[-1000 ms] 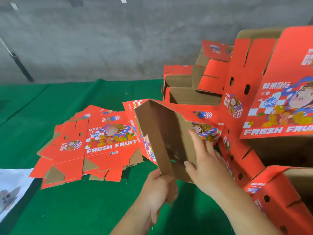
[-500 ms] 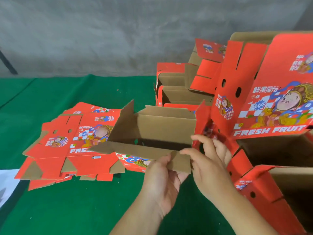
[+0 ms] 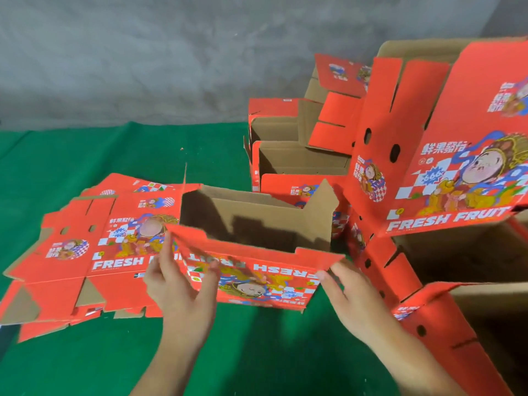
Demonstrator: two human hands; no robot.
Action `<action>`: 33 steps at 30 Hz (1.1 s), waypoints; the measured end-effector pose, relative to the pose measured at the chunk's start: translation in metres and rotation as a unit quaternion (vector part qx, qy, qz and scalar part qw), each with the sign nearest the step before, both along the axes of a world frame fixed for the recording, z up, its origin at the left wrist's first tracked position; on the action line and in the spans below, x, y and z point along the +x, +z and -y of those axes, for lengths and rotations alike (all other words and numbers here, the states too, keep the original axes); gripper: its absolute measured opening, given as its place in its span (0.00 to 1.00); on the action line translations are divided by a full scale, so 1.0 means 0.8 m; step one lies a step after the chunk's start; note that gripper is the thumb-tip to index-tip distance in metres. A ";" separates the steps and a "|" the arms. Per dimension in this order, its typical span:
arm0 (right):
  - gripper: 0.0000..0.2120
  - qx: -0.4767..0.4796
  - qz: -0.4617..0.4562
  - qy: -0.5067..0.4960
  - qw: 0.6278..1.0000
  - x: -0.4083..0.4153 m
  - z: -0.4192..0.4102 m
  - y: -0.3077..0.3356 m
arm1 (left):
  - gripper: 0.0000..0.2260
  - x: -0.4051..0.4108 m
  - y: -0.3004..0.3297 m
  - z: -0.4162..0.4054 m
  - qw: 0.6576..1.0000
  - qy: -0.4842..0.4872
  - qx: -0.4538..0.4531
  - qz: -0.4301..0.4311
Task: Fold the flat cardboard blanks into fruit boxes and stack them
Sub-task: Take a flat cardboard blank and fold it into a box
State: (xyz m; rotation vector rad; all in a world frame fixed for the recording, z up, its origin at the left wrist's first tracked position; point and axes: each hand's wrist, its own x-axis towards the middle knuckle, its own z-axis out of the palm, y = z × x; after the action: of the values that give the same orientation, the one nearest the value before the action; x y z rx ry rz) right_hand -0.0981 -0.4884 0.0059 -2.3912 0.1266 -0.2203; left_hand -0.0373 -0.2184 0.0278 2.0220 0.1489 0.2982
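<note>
Half-folded box (image 3: 257,241) held up over the green bench (image 3: 85,361), left hand (image 3: 180,284) pinching its near flap, right hand (image 3: 351,292) pinching the flap's corner.

Head view — forward, downward, close over hands (image 3: 183,284)

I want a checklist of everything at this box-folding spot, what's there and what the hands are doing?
Surface: green cloth covers it.
Job's things: half-folded box stands open in the middle; flat blanks lie piled to its left; finished boxes are stacked at right.
Clutter: white sheet at the left edge.
Hands: left hand pinches the box's near flap; right hand holds that flap's right corner.
Cables: nothing seen.
Surroundings: grey concrete wall behind.
</note>
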 end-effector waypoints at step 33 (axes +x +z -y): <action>0.18 0.200 0.003 0.089 0.976 -0.002 0.058 -0.053 | 0.11 0.019 -0.002 -0.012 0.980 -0.185 0.028 -0.066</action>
State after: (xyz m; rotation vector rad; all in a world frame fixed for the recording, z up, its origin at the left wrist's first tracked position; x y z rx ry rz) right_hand -0.0999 -0.5345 -0.0363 -1.9852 -0.0434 -0.1065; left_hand -0.0223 -0.2089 0.0260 2.0773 -0.1547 -0.0678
